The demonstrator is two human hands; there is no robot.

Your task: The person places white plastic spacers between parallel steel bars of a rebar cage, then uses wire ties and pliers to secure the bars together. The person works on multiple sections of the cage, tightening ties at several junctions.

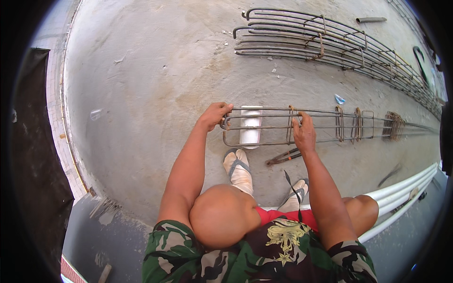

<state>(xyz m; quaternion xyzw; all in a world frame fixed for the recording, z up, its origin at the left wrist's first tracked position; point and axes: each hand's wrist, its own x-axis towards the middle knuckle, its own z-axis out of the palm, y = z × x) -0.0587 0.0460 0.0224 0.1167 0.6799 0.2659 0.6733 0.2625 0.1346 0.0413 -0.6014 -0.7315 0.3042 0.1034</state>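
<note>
Several long steel rebars (pixel 273 127) with hooked ends lie side by side in front of me, their near-left ends resting over a white pipe piece (pixel 250 137). My left hand (pixel 216 116) is closed round the hooked end of the far rebar. Farther right along the bars, my right hand (pixel 305 133) pinches at a rectangular stirrup (pixel 289 129) that loops round them; its fingertips partly hide the grip. More stirrups (pixel 339 123) hang on the bars to the right, with a dense bunch of rusty stirrups (pixel 392 126) beyond them.
Steel pincers (pixel 283 156) with orange-marked handles lie on the concrete floor (pixel 141 104) by my feet. Finished rebar cages (pixel 325 42) are stacked at the far right. Long white pipes (pixel 401 191) run along the near right. A short grey tube (pixel 371 20) lies beyond the cages.
</note>
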